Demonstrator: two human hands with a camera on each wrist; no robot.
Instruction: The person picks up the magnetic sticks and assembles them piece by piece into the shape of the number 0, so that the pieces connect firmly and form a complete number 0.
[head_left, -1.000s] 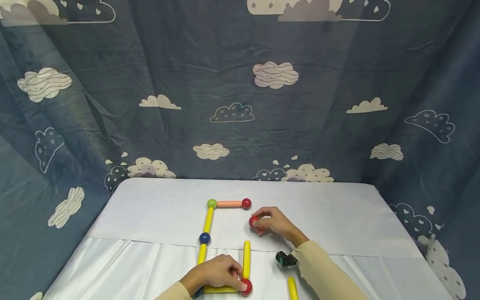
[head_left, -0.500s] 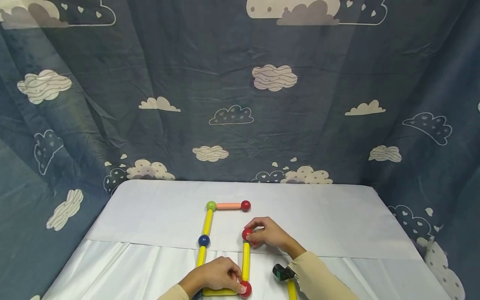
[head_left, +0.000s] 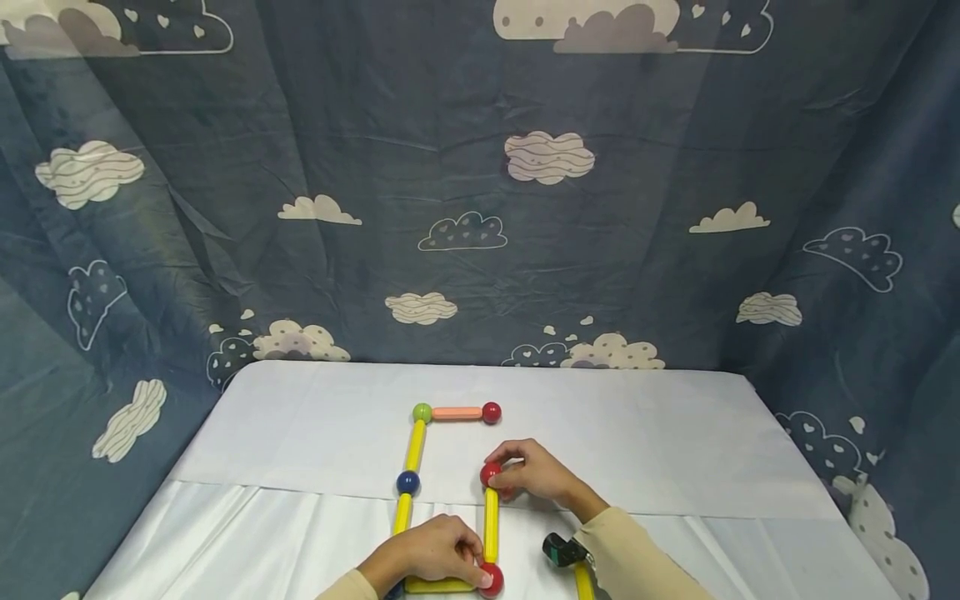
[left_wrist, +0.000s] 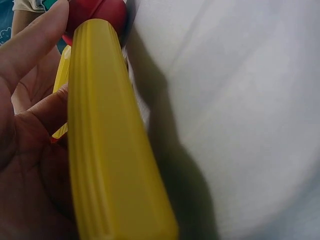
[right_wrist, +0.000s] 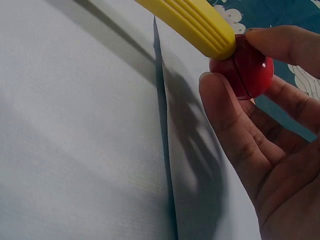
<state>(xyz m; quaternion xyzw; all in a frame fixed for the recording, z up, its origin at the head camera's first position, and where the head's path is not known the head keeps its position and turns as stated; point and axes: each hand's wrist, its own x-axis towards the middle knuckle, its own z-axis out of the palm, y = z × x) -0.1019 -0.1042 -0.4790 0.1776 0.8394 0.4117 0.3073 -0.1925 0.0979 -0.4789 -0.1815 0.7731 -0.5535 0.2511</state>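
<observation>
Between thumb and fingers my right hand (head_left: 536, 471) pinches a red ball (right_wrist: 252, 75), which touches the far end of a yellow rod (head_left: 491, 527). That rod's near end meets another red ball (head_left: 492, 581), which my left hand (head_left: 435, 550) holds in its fingers. A second yellow rod (left_wrist: 112, 140) runs from this near ball along the left palm. On the left side, yellow rods link up to a blue ball (head_left: 408, 482) and a green ball (head_left: 422, 413). An orange rod (head_left: 457, 413) joins the green ball to a far red ball (head_left: 491, 412).
A loose yellow rod (head_left: 584, 581) lies beside the right forearm, partly hidden. The dark wrist camera (head_left: 562, 550) sits at the right cuff. White cloth covers the table (head_left: 637, 433), with a fold across it. A dark cloud-patterned curtain (head_left: 465, 167) hangs behind.
My right hand has come left and nearer with its red ball, bringing it onto the end of the upright-looking yellow rod. The left hand has kept its hold on the near red ball.
</observation>
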